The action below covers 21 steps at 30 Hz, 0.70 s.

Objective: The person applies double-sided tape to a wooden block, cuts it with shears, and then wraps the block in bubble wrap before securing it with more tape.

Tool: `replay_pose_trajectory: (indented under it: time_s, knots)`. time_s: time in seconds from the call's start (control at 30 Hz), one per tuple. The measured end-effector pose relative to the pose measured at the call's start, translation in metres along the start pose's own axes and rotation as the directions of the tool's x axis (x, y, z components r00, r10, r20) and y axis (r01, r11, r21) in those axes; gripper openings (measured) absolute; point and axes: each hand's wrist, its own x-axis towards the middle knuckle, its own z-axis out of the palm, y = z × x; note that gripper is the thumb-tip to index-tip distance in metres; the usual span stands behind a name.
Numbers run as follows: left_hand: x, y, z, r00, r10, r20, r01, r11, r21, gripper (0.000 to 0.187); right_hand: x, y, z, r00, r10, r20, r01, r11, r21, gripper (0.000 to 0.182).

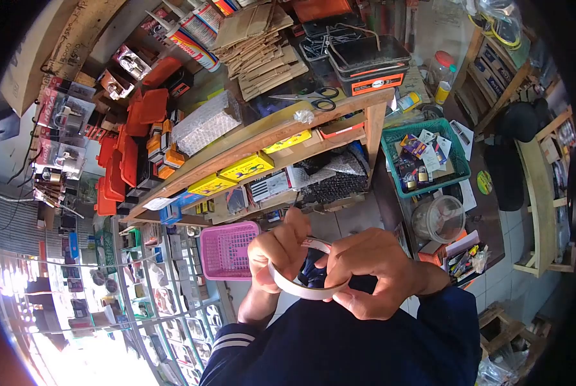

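A narrow white ring, which looks like a roll of tape (304, 292), is held up in front of my chest. My left hand (279, 249) grips its left side, with the fingers curled and the thumb against the rim. On the opposite side my right hand (375, 273) is closed around the ring, thumb below and fingers bent over the top. A small patch of red print shows on the far part of the ring, between the two hands. My fingertips partly hide the ring's inner side.
A pink plastic basket (230, 249) sits just left of my hands. Ahead is a wooden shelf bench with scissors (314, 98), stacked cardboard (262, 55) and a black toolbox (370, 64). To the right are a green basket (423, 190) of packets and a clear round tub (443, 219).
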Motion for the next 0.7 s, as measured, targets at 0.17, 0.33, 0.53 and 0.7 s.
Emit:
replay_pose_trajectory:
  time_s: [0.17, 0.33, 0.53, 0.7]
  knots:
    - [-0.002, -0.003, 0.002, 0.997, -0.077, -0.024, 0.071, 0.977, -0.201, 0.047, 0.001, -0.002, 0.001, 0.999, 0.034, 0.014, -0.034, 0.999, -0.028, 0.01]
    - [-0.003, -0.006, 0.005, 0.997, -0.08, -0.003, 0.076, 0.953, -0.293, 0.047, -0.001, -0.002, 0.003, 1.0, 0.027, 0.003, -0.027, 0.999, -0.019, 0.012]
    - [-0.013, -0.006, 0.006, 0.982, -0.154, -0.107, 0.107, 0.928, -0.357, 0.047, -0.003, 0.001, 0.006, 0.999, 0.034, 0.024, -0.034, 0.999, 0.0, 0.016]
    - [-0.01, -0.002, 0.004, 0.992, -0.115, -0.058, 0.101, 0.975, -0.2, 0.048, -0.003, 0.003, 0.014, 0.998, 0.006, -0.058, -0.004, 0.999, 0.032, 0.008]
